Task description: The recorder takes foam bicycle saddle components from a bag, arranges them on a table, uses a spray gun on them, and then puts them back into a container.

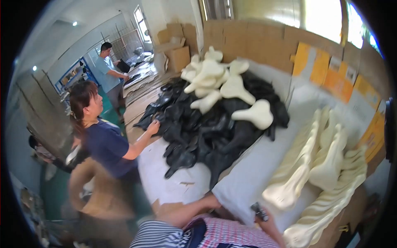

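My left hand point(212, 201) is at the near edge of the work table, by the tip of a black saddle-shaped cover point(219, 163). Its fingers are blurred, and I cannot tell whether they touch that cover. At the front right, my right hand point(266, 221) is closed around a small dark metallic object point(259, 211) whose kind is unclear. Beyond my hands lies a heap of glossy black covers point(182, 120). Several cream saddle-shaped foam pieces point(206, 74) are piled on top, with a single foam piece point(256, 115) nearer to me.
Long nested rows of cream saddle-shaped pieces point(291, 186) lie on the right. White sheeting point(244, 186) covers the table. Cardboard point(248, 41) lines the back. A person in dark blue point(103, 136) reaches into the heap from the left; another person point(108, 70) stands farther off.
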The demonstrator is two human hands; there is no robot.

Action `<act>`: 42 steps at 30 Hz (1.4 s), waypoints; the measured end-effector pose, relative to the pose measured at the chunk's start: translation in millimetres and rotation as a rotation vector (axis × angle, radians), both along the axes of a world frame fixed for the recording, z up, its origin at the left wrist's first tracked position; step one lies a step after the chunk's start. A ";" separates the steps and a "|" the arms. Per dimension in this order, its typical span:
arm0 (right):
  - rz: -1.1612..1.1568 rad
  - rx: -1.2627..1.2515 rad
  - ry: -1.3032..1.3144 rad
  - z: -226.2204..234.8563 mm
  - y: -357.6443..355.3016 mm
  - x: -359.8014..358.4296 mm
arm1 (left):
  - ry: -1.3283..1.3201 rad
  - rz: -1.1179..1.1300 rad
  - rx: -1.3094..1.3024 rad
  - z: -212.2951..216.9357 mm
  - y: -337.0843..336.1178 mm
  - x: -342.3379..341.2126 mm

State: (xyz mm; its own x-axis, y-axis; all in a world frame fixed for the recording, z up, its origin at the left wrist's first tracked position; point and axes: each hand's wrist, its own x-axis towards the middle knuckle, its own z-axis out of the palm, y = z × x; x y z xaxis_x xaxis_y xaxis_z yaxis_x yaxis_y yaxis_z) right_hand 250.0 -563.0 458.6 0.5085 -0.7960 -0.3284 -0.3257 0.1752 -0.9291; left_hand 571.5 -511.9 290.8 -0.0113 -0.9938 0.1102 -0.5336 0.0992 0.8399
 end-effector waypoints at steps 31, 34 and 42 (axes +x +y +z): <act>0.043 -0.074 0.246 -41.6 -9.3 16.7 | 1.426 -0.727 -0.346 377.3 52.1 30.6; -0.003 0.023 0.242 -32.6 -8.9 16.4 | 1.336 -1.129 -0.367 377.7 36.7 20.0; 0.025 -0.128 0.312 -38.3 3.8 33.4 | 1.711 -0.418 0.016 277.0 43.8 10.8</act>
State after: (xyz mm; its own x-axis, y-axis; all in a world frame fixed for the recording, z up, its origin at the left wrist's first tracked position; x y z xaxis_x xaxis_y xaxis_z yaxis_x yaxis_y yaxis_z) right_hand 283.4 -559.2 420.3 0.4193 -0.8293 -0.3694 -0.6009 0.0515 -0.7977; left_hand 582.3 -468.1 567.8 -0.1352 -0.9558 0.2609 0.9241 -0.0267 0.3811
